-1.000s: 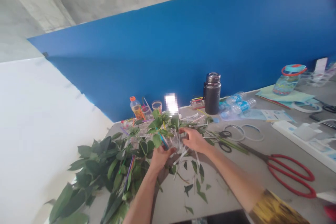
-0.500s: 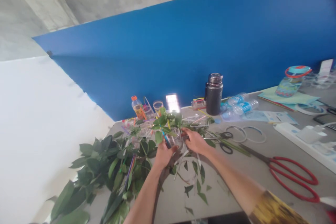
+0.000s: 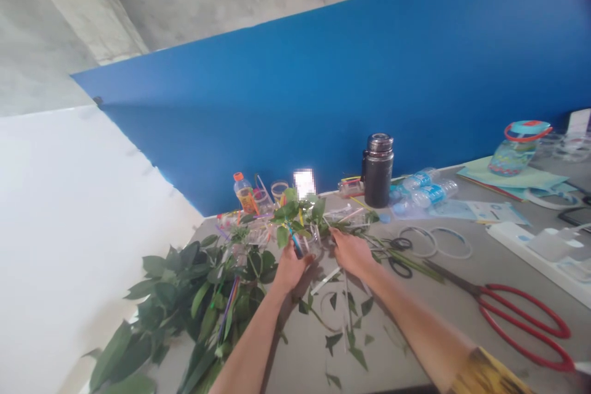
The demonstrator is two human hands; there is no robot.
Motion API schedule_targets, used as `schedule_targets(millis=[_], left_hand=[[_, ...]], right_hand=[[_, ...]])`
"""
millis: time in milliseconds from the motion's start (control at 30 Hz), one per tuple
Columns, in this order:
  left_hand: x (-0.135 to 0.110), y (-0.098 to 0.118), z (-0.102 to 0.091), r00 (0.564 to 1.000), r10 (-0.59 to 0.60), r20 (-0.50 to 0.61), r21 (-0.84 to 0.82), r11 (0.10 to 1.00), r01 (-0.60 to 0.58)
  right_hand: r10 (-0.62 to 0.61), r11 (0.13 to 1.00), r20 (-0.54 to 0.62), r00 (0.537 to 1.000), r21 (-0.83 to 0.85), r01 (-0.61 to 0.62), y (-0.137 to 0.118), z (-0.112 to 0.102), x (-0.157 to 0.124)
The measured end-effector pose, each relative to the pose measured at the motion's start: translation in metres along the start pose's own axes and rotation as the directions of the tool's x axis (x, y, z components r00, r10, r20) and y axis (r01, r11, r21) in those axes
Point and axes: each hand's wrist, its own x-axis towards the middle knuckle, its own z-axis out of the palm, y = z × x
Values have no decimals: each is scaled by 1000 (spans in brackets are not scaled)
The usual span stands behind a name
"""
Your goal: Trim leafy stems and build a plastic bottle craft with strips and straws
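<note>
One transparent, leaf-topped container (image 3: 312,244)

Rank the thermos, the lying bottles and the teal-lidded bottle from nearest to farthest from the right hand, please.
1. Thermos, beyond the right hand.
2. Lying bottles, right of the thermos.
3. Teal-lidded bottle, farther right.

My right hand (image 3: 353,252) is bare, and so is the right forearm (image 3: 414,318) behind it. Higher on this arm, well behind the hand, begins a yellow sleeve (image 3: 489,374) with dark, irregular marks. My left hand (image 3: 290,269) is also bare, and the left forearm (image 3: 258,332) behind it is uncovered.
</note>
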Motion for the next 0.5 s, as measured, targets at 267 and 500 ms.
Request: schedule_targets(millis=[267,500], left_hand=[[8,-5,1,999,28,-24,6,1000,-27],[10,-8,-10,992,-3,-125,43,999,8]], right_hand=[[-9,986,-64,998,163,20,-1,3,1],[-90,982,-39,995,164,95,-5,11,2]])
